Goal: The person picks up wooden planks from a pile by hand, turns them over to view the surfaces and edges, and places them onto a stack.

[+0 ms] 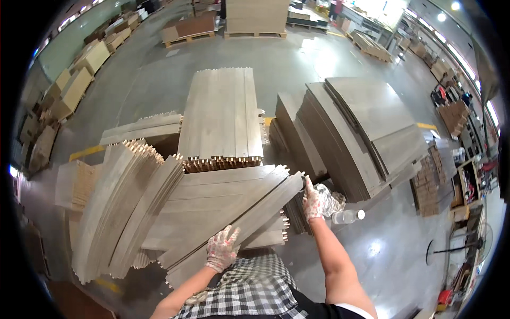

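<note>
My left hand (222, 250), in a white glove with a red pattern, lies with spread fingers on a long, narrow grey wooden board (257, 204). At the board's far right end, my right hand (313, 202), gloved the same way, touches the end with a finger stretched along it; its other fingers are partly hidden. The board slants across a layer of wider grey boards (212, 199), beside another narrow board. Small copper-coloured pegs stick out of several board ends. A crumpled clear plastic bag (332, 201) and a clear bottle (348, 216) sit just right of my right hand.
Stacked pegged boards (220, 114) stand ahead, and more narrow boards (114, 207) lean at the left. Large grey panels (361, 138) are piled at the right. A fan (467, 242) stands far right; pallets with a big board stack (256, 17) are in the distance.
</note>
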The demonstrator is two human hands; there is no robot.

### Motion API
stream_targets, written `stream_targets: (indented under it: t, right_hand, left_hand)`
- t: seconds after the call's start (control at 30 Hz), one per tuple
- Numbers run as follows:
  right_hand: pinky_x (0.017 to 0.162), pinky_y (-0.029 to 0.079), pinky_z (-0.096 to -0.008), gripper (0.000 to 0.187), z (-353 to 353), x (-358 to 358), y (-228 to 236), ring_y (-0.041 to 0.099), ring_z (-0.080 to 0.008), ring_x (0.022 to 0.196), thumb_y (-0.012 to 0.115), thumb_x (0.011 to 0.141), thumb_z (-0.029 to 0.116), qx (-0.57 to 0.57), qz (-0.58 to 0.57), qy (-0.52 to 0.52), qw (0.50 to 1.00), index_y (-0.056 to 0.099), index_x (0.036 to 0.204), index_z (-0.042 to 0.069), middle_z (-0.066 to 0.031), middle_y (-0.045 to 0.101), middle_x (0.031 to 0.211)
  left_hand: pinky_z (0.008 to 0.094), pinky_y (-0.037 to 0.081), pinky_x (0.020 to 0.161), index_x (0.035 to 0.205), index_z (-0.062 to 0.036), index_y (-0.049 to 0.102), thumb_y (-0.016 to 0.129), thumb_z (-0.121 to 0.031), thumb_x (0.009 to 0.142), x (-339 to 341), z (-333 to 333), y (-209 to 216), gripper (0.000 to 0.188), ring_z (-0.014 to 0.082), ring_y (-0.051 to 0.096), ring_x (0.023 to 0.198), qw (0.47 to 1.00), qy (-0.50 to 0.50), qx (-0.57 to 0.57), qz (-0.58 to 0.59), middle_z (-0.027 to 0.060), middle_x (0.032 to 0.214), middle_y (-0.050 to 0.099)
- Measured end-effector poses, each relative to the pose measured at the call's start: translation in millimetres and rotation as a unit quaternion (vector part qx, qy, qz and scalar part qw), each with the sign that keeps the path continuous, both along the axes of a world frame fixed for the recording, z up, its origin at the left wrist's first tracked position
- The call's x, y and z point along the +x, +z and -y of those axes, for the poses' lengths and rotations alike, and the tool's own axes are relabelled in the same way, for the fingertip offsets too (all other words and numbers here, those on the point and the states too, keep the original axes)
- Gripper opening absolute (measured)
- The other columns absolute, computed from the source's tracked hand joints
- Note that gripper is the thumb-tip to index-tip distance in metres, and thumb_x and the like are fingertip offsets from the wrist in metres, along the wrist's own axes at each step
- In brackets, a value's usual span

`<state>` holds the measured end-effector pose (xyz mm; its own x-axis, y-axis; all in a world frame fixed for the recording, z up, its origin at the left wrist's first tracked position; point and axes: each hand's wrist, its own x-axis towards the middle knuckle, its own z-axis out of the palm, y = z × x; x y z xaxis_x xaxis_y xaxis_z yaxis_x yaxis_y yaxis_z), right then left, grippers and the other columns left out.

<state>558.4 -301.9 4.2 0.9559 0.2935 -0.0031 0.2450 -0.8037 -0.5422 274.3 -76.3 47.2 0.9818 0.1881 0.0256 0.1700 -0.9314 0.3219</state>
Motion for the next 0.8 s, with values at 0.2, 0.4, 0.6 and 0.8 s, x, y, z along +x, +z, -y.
stream_targets:
  t: [0.2, 0.4, 0.6, 0.8]
  right_hand:
    - [0.065, 0.051, -0.0479, 0.068, -1.5, -23.4, 0.6, 0.066, -0.0356, 0.072, 0.056, 0.080, 0.013, -0.096, 0.032, 0.015, 0.995, 0.035, 0.143, 0.028, -0.0163, 0.068, 0.081]
    - [0.060, 0.050, -0.0441, 0.073, -7.5, -28.1, 6.2, 0.064, -0.0290, 0.064, 0.059, 0.077, 0.003, -0.089, 0.075, 0.039, 0.993, 0.035, 0.144, 0.018, -0.0154, 0.064, 0.076]
    - [0.054, 0.048, -0.0414, 0.065, -15.9, -12.5, 13.5, 0.061, -0.0264, 0.059, 0.051, 0.083, 0.000, -0.098, 0.067, 0.014, 0.993, 0.037, 0.144, 0.017, -0.0142, 0.063, 0.072]
    - [0.049, 0.044, -0.0323, 0.047, -13.3, -10.7, 0.8, 0.051, -0.0186, 0.049, 0.049, 0.090, 0.008, -0.075, 0.163, 0.028, 0.983, 0.047, 0.137, 0.012, -0.0086, 0.059, 0.064]
  left_hand:
    - [0.0456, 0.043, 0.092, 0.135, -0.0195, 0.048, 0.070, -0.031, 0.074, -4.4, -0.6, -6.4, 0.067, 0.0293, 0.051, 0.115, 1.000, -0.003, 0.014, -0.015, 0.0121, 0.133, 0.049]
    - [0.0457, 0.042, 0.092, 0.136, -0.0187, 0.047, 0.071, -0.030, 0.074, -5.2, 2.1, -7.1, 0.067, 0.0300, 0.049, 0.117, 1.000, -0.001, 0.008, -0.020, 0.0125, 0.135, 0.047]
    - [0.0454, 0.042, 0.092, 0.135, -0.0182, 0.048, 0.071, -0.029, 0.073, -4.1, -0.2, -6.7, 0.068, 0.0300, 0.050, 0.115, 1.000, -0.003, 0.015, -0.016, 0.0128, 0.134, 0.048]
    - [0.0447, 0.042, 0.092, 0.134, -0.0175, 0.050, 0.071, -0.029, 0.073, -2.5, 0.2, -3.9, 0.065, 0.0297, 0.051, 0.115, 1.000, -0.003, 0.012, -0.019, 0.0127, 0.133, 0.049]
